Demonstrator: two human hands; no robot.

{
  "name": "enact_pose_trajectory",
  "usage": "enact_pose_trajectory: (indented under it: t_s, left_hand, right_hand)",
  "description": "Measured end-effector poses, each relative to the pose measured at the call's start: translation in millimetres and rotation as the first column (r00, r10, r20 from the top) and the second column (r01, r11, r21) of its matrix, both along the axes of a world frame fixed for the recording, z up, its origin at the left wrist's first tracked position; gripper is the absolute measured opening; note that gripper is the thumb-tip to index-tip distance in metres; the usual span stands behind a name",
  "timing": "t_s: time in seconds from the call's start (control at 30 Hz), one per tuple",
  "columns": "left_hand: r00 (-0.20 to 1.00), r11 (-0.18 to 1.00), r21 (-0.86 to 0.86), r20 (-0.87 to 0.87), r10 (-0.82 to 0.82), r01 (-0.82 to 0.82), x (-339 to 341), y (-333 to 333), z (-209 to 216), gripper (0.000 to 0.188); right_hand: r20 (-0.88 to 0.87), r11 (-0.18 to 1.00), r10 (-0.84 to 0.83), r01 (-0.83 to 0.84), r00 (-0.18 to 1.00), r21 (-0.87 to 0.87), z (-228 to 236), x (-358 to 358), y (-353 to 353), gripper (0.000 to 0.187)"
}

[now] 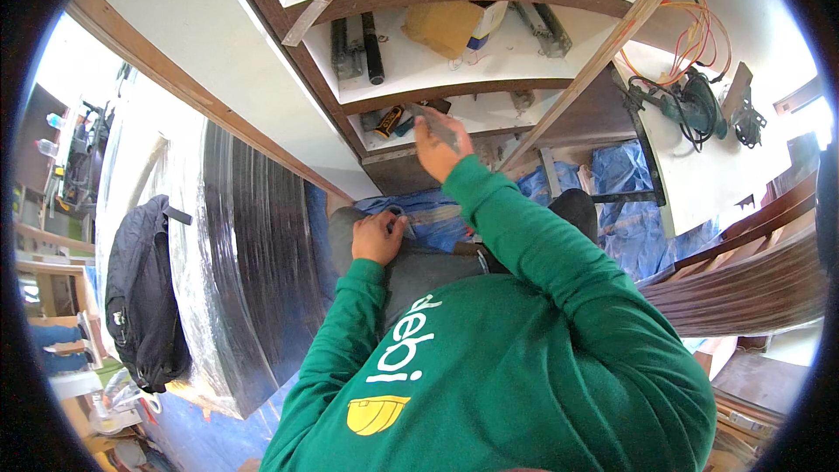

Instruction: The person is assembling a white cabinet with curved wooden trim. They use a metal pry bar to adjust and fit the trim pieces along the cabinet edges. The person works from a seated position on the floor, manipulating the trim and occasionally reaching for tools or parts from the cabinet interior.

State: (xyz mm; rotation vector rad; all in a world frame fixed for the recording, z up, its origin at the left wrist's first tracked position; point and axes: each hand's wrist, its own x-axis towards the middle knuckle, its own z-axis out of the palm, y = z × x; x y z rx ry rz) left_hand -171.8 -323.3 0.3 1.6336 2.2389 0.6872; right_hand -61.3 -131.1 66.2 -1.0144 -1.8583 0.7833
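Raised in front of the lowest shelf, my right hand [436, 150] is closed on a thin, flat grey piece [443, 126]; its exact kind is unclear. My left hand [377, 238] rests by my bent knee with its fingers curled. Something small and dark shows at its fingertips, too little to name. Just behind the right hand is the white lower shelf [491, 114] of a brown-edged cabinet. A yellow-and-black item [389, 121] lies there among other small things, partly hidden by the flat piece and my hand.
The middle shelf holds a brown paper packet [440, 28], a black tube [372, 48] and metal drawer slides [551, 28]. A diagonal wooden strip [603, 52] crosses the cabinet's right side. At right, a corded power tool [699, 107] sits on a white board. A black bag [144, 297] hangs at left.
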Motion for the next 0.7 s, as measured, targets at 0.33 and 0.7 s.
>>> enact_pose_trajectory:
  t_s: [0.33,0.7]
  left_hand:
    - [0.999,0.999,0.010,0.029,0.046,-0.046,-0.4,-10.7,0.2,0.032]
    - [0.997,0.999,-0.017,0.068,0.044,-0.043,-4.1,-11.6,6.1,0.030]
  right_hand:
    - [-0.312,0.853,-0.443,0.288,0.840,-0.435,-15.5,212.9,140.6,0.033]
    - [0.342,0.900,-0.430,0.427,0.836,0.090,-0.6,105.7,89.4,0.043]
